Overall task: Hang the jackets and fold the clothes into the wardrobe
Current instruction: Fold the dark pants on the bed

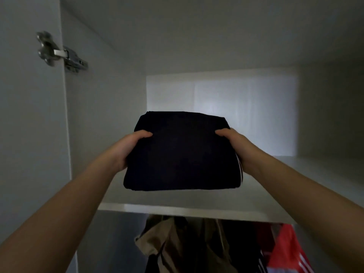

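Folded dark garment [181, 152], with white stripes at its right edge, is level over the upper shelf [177, 210] of the wardrobe, near the shelf's front edge. Whether its underside touches the board cannot be determined.

Step in hand: placing folded clothes on the shelf. The next move probably calls for lowering the bundle flat, sliding it toward the back panel, and then drawing both hands out sideways without disturbing the fold.

Left hand [128, 146] grips the garment's left side, thumb on top. Right hand [236, 146] grips the right side likewise. The fingers beneath are hidden.

Below the shelf hang a khaki jacket [167, 243] and a red striped garment [285, 251]. A metal hinge [59, 51] is fixed at upper left.
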Demonstrator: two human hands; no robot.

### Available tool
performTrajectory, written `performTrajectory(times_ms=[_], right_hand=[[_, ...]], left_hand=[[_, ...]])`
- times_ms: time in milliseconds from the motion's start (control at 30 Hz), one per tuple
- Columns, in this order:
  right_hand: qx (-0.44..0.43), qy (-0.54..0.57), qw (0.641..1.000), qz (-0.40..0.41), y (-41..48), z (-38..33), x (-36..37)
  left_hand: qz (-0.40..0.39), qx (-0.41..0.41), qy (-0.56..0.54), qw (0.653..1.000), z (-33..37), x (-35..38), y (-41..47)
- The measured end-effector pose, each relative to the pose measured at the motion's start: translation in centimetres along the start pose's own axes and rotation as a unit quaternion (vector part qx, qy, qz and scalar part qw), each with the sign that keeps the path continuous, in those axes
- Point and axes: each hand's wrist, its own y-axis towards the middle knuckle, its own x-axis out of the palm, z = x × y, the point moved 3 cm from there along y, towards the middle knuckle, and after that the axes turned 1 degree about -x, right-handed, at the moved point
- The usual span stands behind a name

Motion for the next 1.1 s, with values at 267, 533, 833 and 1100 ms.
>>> performTrajectory(times_ms=[267,533,833,1100], right_hand=[[0.017,0.004,0.999,0.033,13.1,1.7,4.4],[0.019,-0.015,0.998,0.059,23.6,1.6,6.3],[-0.027,-0.044,0.996,0.079,33.6,4.9,8.1],[0.16,-0.255,0.952,0.062,36.2,9.6,6.9]], left_hand=[[0.028,-0.009,0.052,0.998,3.0,-3.6,15.5],[0.138,0.1,0.202,0.964,6.8,-4.5,25.5],[0.25,0.157,0.306,0.905,4.5,-6.4,34.8],[0.138,0.002,0.544,0.828,-0.7,-5.4,39.5]])
